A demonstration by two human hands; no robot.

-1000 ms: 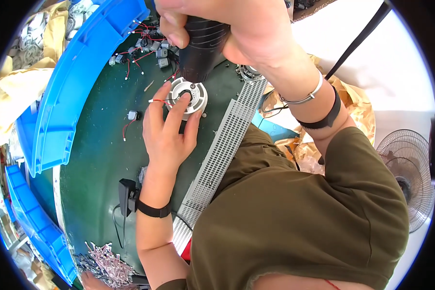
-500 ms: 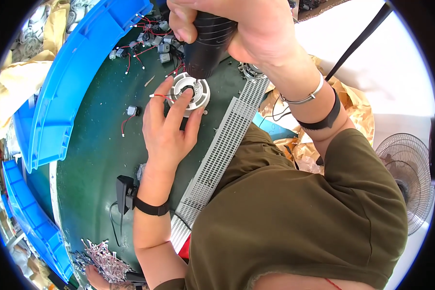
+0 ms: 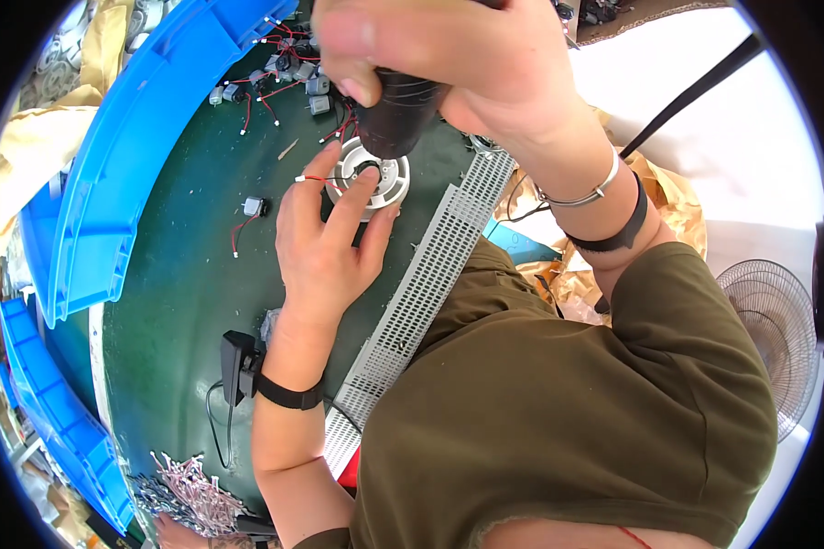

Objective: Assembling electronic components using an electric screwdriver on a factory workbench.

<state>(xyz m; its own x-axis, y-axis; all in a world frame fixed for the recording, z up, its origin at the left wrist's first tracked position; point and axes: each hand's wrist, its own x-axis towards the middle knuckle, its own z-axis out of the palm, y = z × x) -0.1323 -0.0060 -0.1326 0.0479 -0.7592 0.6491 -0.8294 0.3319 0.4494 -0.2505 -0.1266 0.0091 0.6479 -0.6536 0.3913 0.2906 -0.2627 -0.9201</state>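
Observation:
My right hand [image 3: 439, 55] grips a black electric screwdriver [image 3: 401, 114] that points down, its lower end over a white round plastic housing [image 3: 395, 188]. The screwdriver's body hides its tip. With the thumb and fingers of my left hand [image 3: 325, 238] I hold the housing against the green table, one fingertip pressing on a dark round part at its centre. A thin red and black wire with a white connector [image 3: 301, 178] comes out from that centre across my fingers. Left of my hand lies a small motor [image 3: 255, 207] with a red wire.
Several small wired motors [image 3: 318, 85] lie in a heap beyond the housing. A blue plastic bin [image 3: 110, 183] stands at the left. A perforated white metal strip [image 3: 421, 284] runs along my side of the table. Thin wires [image 3: 197, 494] are piled at lower left, beside another person's hand [image 3: 176, 532].
The housing and my left hand have shifted slightly to the right. The screwdriver and my right hand have moved slightly right and nearer to me.

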